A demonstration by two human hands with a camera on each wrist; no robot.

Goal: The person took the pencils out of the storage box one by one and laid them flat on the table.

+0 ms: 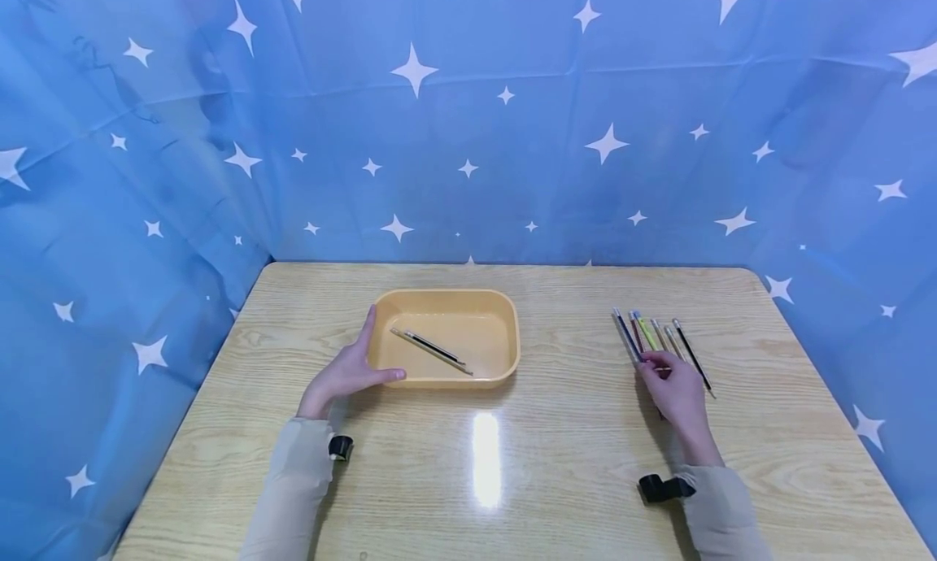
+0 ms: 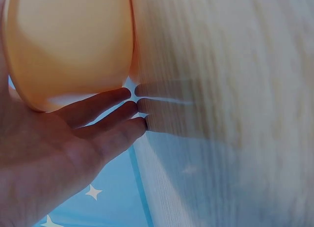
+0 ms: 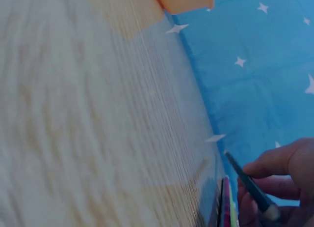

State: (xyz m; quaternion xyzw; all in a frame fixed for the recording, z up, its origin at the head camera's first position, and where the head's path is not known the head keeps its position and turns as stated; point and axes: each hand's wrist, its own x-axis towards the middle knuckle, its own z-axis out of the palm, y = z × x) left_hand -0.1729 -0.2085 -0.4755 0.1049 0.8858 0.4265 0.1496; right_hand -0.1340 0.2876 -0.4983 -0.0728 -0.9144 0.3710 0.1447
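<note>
My left hand lies against the left side of a yellow-orange plastic tray, thumb at the near rim. In the left wrist view its fingers stretch nearly straight along the tray's wall. Two pencils, one black and one tan, lie side by side on the tray's floor. Over on the right, my right hand pinches a dark pencil between thumb and fingers, tilted at a slant. Beside it lie several more pencils, among them a yellow-green one and a black one, partly hidden by the hand.
The light wood-grain table carries a bright glare patch near its middle. A blue curtain with white stars rises behind its back edge and along the sides. Each wrist wears a black device, such as the right one.
</note>
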